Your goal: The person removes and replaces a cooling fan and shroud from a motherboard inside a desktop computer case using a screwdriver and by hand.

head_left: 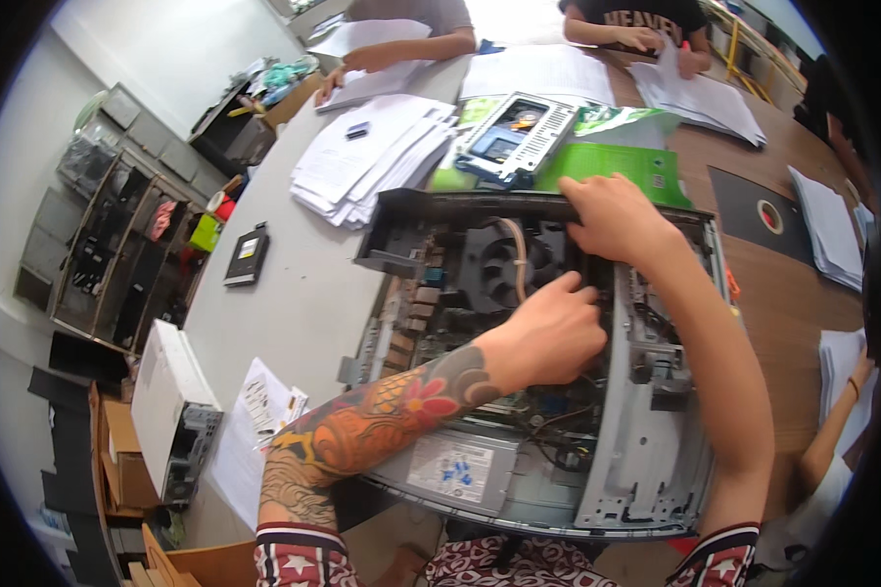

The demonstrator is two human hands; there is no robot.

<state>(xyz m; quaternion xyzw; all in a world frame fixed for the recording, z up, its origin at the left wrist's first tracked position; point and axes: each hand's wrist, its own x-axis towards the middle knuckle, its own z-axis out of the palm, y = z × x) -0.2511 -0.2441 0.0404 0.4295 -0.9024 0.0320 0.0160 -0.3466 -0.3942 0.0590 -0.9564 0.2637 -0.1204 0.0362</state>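
Observation:
An opened desktop computer case (646, 460) lies flat in front of me at the table's near edge, its inside showing. My left hand (553, 338) reaches into the middle of it with fingers curled; whatever they hold is hidden. Over the far wall of the case, my right hand (612, 220) is closed, gripping that edge. Between my hands and the case's left side sits a black cooling fan (499, 269), with a beige cable (514, 254) running across it. A power supply (450, 470) with a white label lies at the near left inside the case.
A metal drive cage (519, 137) rests beyond the case on green packaging (612, 171). Left of it are stacked papers (367, 161) and a small black drive (248, 256). A white computer case (174, 416) stands at left, a tape roll (770, 217) at right. Other people handle papers around the table.

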